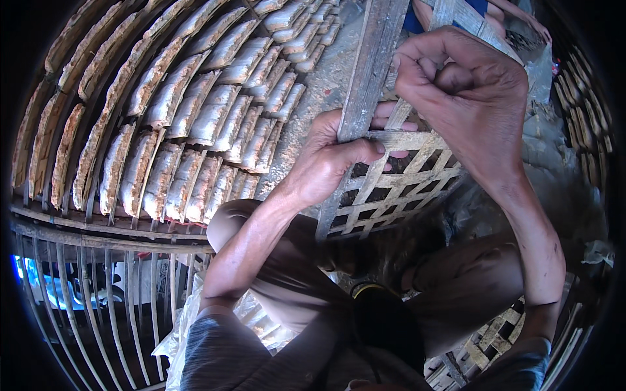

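Note:
A woven bamboo lattice panel (391,189) stands tilted in front of my knees, with a grey wooden slat (375,58) along its left side. My left hand (332,153) grips the panel beside the slat. Its thumb presses on the top strip of the weave and the fingers reach behind. Above the panel's upper right part, my right hand (466,85) is closed, its fingers curled tightly toward the thumb. Whatever it may be pinching is hidden. Another light slat (479,29) runs behind that hand.
Rows of pale slabs with crumbly brown edges (215,117) lean on slatted racks at left. More stacked pieces (587,111) are at far right. A bamboo rail (117,241) crosses lower left. Another person's arm (525,19) shows at top right. Plastic sheeting (541,156) lies at right.

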Available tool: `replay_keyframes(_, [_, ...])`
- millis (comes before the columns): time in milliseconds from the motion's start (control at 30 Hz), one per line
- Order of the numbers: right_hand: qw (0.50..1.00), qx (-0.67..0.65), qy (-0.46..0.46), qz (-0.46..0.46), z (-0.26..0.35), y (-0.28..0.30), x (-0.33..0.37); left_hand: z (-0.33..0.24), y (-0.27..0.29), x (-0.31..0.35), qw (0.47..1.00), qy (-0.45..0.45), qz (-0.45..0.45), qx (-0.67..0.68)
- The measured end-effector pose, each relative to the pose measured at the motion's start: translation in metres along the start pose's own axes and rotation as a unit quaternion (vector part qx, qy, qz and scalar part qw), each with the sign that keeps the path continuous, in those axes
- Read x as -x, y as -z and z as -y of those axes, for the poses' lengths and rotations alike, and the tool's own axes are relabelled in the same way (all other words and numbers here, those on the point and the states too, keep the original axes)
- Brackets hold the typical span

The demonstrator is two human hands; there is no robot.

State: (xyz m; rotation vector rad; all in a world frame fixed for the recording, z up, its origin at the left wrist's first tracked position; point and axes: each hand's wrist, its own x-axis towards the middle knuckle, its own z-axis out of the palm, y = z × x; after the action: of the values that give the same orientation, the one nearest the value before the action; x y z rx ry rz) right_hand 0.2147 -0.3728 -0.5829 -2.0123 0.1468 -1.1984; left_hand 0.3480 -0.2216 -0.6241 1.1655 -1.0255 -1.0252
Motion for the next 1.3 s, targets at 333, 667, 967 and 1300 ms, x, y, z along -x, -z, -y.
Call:
replay_keyframes(333, [0.994, -0.104, 0.009, 0.019, -0.003, 0.006, -0.005, 0.0, 0.011, -0.007, 1.0, 0.005, 0.001, 0.015])
replay_keyframes(667, [0.952, 0.066, 0.008, 0.298, -0.015, 0.015, 0.003, -0.017, 0.026, -0.001, 0.992, 0.004, -0.119, -0.041])
replay_keyframes(967, [0.989, -0.045, -0.026, 0.137, -0.018, -0.019, 0.01, -0.001, 0.016, -0.003, 0.994, -0.008, -0.108, -0.009])
replay_keyframes(1300, [0.999, -0.033, -0.023, -0.035, -0.008, -0.02, -0.002, -0.005, 0.019, -0.004, 0.999, -0.002, -0.03, 0.028])
